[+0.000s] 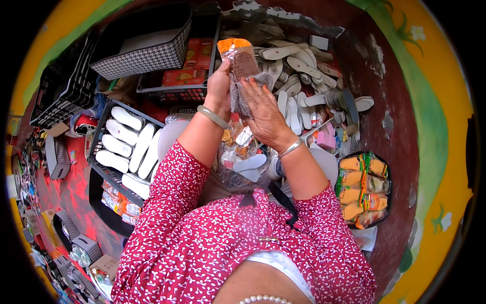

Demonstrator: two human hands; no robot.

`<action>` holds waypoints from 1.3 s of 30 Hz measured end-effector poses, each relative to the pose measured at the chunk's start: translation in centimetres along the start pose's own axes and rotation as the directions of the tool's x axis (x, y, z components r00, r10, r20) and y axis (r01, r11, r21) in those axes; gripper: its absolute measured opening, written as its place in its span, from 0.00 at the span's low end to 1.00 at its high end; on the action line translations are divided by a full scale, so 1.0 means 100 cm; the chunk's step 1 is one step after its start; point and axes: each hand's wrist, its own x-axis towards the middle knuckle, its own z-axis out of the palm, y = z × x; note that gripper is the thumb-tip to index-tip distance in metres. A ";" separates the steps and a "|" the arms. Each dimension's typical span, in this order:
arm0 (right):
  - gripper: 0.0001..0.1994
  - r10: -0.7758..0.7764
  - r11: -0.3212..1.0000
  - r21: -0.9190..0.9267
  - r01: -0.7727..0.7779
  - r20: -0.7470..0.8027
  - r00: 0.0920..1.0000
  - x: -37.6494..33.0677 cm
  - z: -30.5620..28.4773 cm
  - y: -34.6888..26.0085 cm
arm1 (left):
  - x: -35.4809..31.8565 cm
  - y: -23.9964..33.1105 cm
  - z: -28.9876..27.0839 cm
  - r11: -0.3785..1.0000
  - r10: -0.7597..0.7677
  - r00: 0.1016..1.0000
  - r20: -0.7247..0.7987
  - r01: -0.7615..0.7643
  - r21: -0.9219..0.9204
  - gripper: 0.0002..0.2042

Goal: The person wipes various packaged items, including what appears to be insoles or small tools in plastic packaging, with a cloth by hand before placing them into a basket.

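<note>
My left hand [218, 88] is closed around the left edge of a clear plastic packet [245, 63] with an orange top and brownish contents. Against the packet's lower part lies a fuzzy grey piece [239, 99]; whether it is inside or outside the plastic I cannot tell. The fingers of my right hand [263, 114] stretch out flat over this grey piece, partly covering it. Below my hands, between my legs, sit clear plastic packaging [230, 175] and a pair of pale blue-white insoles [250, 163].
Loose white insoles [304, 63] are heaped ahead by the dark red wall. White insoles also fill a black crate [96, 144] at left. Packaged yellow insoles lie in a black basket [389, 190] at right. A houndstooth-patterned bin [147, 55] stands at far left beside red boxes [185, 77].
</note>
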 end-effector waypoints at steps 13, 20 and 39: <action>0.14 0.443 0.279 0.960 -0.001 -0.128 0.887 -0.027 -0.072 0.049 | -0.002 0.022 0.005 0.979 0.183 0.964 0.193 -0.159 -0.131 0.13; 0.20 0.756 -0.052 0.942 0.332 -0.180 0.629 -0.031 -0.089 0.086 | -0.014 0.005 0.016 1.000 -0.016 0.941 0.338 0.009 0.024 0.18; 0.14 0.744 -0.048 0.967 0.250 -0.132 0.655 -0.013 -0.055 0.055 | -0.022 -0.025 0.019 0.909 -0.241 0.893 0.379 0.071 0.410 0.18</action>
